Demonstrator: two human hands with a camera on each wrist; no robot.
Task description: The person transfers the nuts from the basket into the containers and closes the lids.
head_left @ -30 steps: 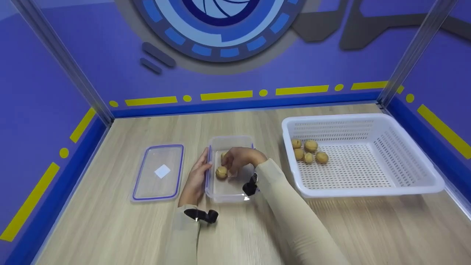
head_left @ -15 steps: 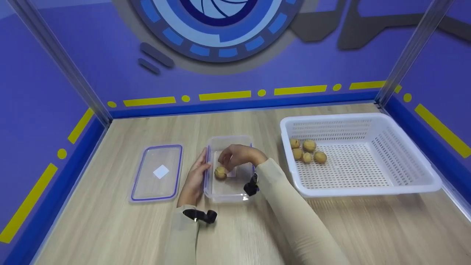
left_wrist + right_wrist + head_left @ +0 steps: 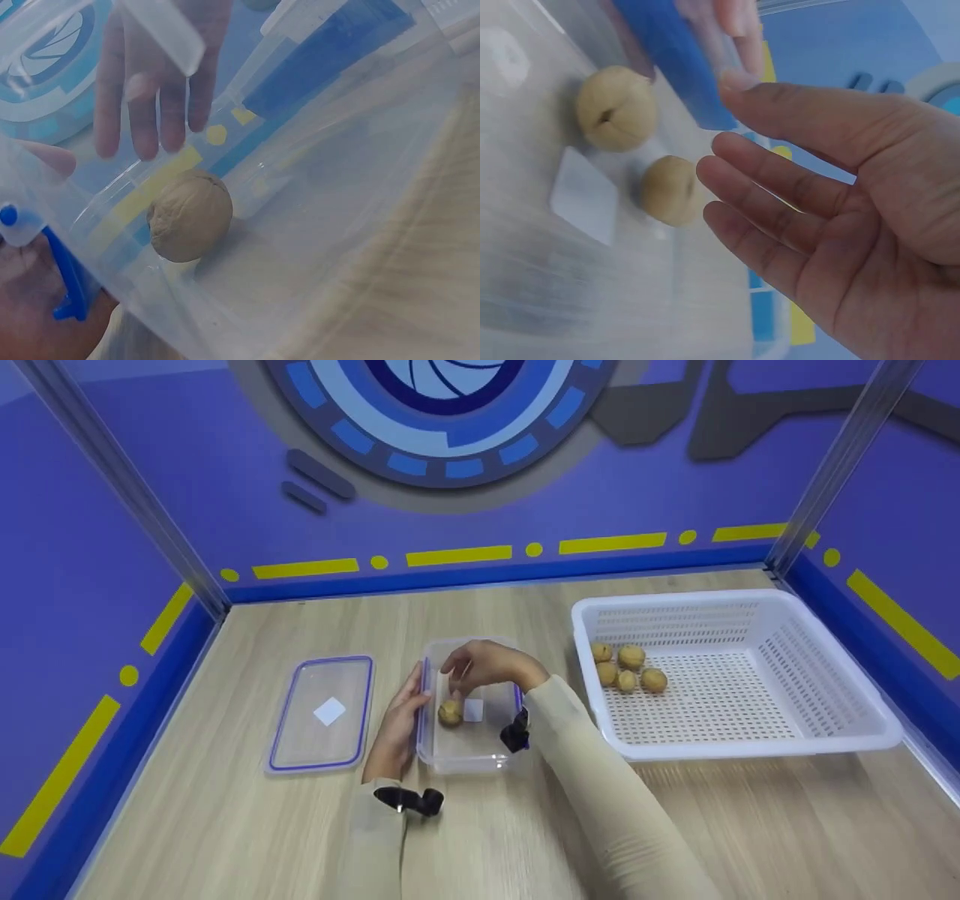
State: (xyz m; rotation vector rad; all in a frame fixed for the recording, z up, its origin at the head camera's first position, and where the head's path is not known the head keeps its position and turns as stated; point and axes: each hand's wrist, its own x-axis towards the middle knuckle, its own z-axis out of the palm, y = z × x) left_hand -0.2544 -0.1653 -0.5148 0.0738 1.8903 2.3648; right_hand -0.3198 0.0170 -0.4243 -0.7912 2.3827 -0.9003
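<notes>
A clear plastic container (image 3: pixel 491 750) stands in the middle of the table. My left hand (image 3: pixel 396 731) rests along its left side, fingers straight against the outer wall and thumb at the rim. My right hand (image 3: pixel 487 664) hovers over the far half of the container, fingers loosely bent and apart from the thumb, nothing between them. One walnut (image 3: pixel 450 713) lies on the container floor near the left wall. The right wrist view shows a second walnut (image 3: pixel 669 190) close to my right fingertips; my right hand hides it in the head view. Beside them is a white square label (image 3: pixel 583 196).
To the left lies the container's lid (image 3: pixel 315 739), with a purple-blue edge and a white label. A white perforated basket (image 3: pixel 757 750) on the right has several walnuts (image 3: pixel 631 657) in its left corner. Blue panels (image 3: pixel 480 521) wall the table on three sides.
My right hand has lifted and moved slightly away toward the back, its fingers spreading, which uncovers the white label. The left hand and the near walnut stay in place.
</notes>
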